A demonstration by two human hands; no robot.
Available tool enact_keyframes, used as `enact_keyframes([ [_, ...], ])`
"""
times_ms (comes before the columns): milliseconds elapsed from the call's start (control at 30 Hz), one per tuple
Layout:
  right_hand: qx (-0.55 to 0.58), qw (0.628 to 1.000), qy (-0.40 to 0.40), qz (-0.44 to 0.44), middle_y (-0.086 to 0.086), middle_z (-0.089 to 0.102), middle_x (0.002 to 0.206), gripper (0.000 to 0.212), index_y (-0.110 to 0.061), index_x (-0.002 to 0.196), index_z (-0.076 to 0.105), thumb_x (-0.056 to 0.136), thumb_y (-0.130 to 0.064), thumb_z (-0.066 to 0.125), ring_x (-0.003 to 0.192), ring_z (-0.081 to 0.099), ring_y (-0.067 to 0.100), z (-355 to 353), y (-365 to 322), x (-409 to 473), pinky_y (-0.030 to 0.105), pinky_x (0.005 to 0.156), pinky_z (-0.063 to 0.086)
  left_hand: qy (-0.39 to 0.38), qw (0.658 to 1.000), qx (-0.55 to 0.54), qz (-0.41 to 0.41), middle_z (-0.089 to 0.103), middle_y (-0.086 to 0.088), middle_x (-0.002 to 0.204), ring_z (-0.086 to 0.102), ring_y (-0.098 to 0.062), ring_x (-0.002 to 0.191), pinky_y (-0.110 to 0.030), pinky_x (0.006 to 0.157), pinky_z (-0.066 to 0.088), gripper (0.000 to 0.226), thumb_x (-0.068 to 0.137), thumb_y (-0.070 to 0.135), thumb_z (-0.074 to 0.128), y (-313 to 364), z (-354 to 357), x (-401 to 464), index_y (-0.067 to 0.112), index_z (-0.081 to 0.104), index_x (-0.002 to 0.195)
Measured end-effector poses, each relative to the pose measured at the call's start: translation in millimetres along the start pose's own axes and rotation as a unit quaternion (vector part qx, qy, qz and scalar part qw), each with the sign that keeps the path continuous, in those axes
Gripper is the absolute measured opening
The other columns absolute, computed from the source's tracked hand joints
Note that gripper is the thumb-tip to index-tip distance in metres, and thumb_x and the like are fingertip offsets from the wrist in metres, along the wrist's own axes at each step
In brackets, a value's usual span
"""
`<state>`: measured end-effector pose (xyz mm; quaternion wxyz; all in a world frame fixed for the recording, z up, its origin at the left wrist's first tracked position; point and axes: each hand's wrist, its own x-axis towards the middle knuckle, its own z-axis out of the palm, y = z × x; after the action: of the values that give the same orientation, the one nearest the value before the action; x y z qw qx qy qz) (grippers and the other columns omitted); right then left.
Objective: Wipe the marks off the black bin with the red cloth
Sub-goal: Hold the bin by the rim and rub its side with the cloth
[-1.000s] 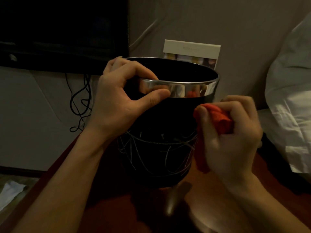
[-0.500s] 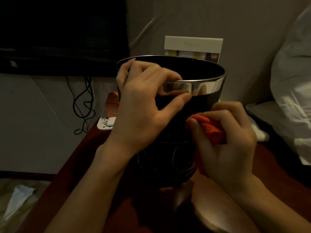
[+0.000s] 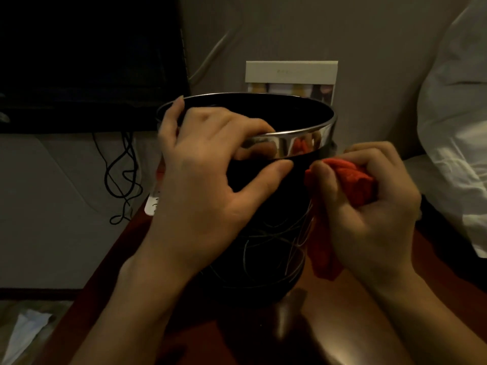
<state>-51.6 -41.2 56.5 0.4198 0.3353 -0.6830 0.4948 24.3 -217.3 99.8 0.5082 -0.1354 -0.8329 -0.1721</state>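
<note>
Two hands | left hand grips black bin (writing unreadable)

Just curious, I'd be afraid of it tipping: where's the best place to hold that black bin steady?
Probably the chrome rim, from above on the near left, as the left hand does: fingers hooked inside, thumb outside. The black bin stands upright, open-topped.
</note>
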Motion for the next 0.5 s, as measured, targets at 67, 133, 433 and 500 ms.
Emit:
enact_keyframes([
  [67, 0.004, 1.0, 0.018, -0.004, 0.0, 0.052, 0.094, 0.015, -0.018, 0.089, 0.056, 0.095, -0.025, 0.067, 0.085, 0.051, 0.0, 2, -1, 5, 0.012, 0.076, 0.039, -0.001, 1.0, -0.021, -0.007, 0.047, 0.029, 0.092, 0.042, 0.009, 0.102, -0.043, 0.113, 0.023, 0.024, 0.084, 0.046, 0.065, 1, 4, 1, 0.032, 0.055, 0.101],
  [133, 0.002, 0.999, 0.024, -0.021, 0.002, 0.051, 0.095, 0.013, -0.015, 0.09, 0.058, 0.094, -0.021, 0.069, 0.082, 0.049, 0.004, 6, -5, 3, 0.009, 0.078, 0.037, 0.007, 0.999, -0.028, -0.016, 0.045, 0.03, 0.089, 0.041, 0.012, 0.098, -0.046, 0.104, 0.033, 0.023, 0.083, 0.047, 0.065, -4, 2, 2, 0.032, 0.053, 0.097],
  [433, -0.025, 0.998, -0.008, -0.051, 0.002, 0.05, 0.098, 0.015, -0.006, 0.09, 0.067, 0.093, -0.02, 0.071, 0.083, 0.047, 0.005, 8, -13, -6, 0.005, 0.079, 0.036, 0.028, 0.996, -0.052, -0.062, 0.05, 0.019, 0.093, 0.055, -0.017, 0.096, -0.051, 0.085, 0.046, 0.025, 0.081, 0.049, 0.067, -15, -5, 1, 0.029, 0.057, 0.092],
  [500, -0.011, 1.0, 0.017, -0.019, 0.002, 0.051, 0.096, 0.011, -0.015, 0.091, 0.061, 0.094, -0.021, 0.069, 0.078, 0.046, 0.005, 5, -11, 1, 0.007, 0.077, 0.037, 0.031, 0.996, -0.058, -0.061, 0.05, 0.021, 0.093, 0.055, -0.016, 0.095, -0.053, 0.085, 0.046, 0.024, 0.081, 0.048, 0.067, -15, -4, 1, 0.029, 0.058, 0.092],
])
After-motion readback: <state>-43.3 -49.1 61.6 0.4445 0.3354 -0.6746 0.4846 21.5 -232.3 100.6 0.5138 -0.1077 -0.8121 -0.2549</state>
